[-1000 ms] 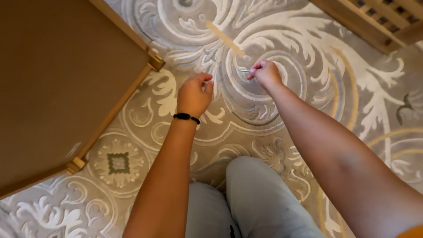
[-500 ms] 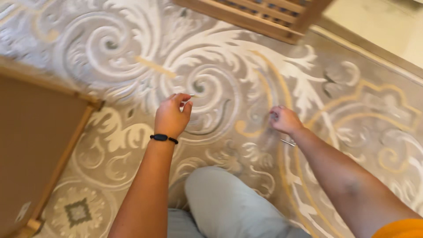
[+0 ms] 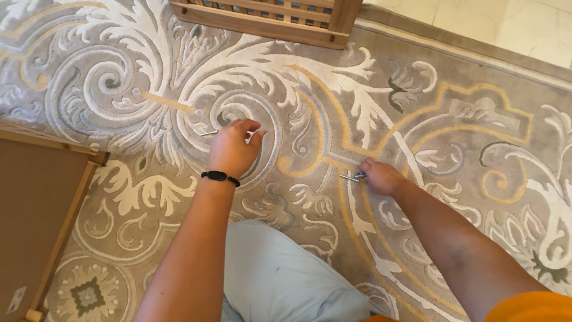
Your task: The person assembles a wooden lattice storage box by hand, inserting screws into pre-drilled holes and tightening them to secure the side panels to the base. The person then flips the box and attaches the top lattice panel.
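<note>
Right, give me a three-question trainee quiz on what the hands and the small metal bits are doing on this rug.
1. True or false: the left hand wears a black wristband.
2. Which hand touches the screws? A) left B) right C) neither
3. What wooden thing lies at the far edge of the rug?

Key: 1 true. 2 B, the right hand has its fingertips at them. 3 A slatted wooden frame.

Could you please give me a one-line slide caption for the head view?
Right hand grips metal screws on patterned carpet; left hand rests near another screw.
</note>
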